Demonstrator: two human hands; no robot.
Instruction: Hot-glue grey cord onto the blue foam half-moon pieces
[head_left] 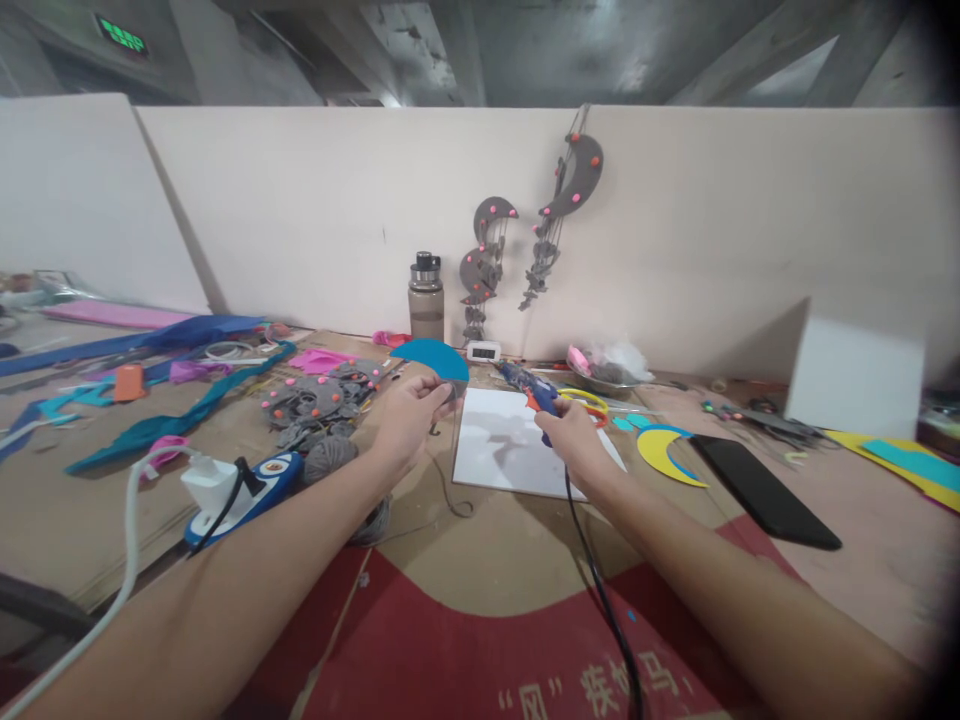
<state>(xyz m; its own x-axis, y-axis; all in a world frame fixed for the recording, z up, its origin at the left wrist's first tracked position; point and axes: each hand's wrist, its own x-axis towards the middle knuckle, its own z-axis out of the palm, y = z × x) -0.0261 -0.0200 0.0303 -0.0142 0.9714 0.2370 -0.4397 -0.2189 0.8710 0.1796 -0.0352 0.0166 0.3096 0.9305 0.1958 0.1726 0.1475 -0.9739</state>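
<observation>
My left hand pinches the edge of a blue felt crescent, raised to the left of a white board. A strand of grey yarn hangs below that hand and curls on the cardboard. Over the board, my right hand is wrapped round the handle of a blue glue gun. Its nozzle points up and to the left, toward the crescent but apart from it. A black cord runs down from the grip. Right of the board lies a yellow and blue crescent.
Grey felt crescents with coloured dots and yarn balls lie at left, near a power strip. A bottle and small clock stand by the wall. At right lie a black phone and scissors.
</observation>
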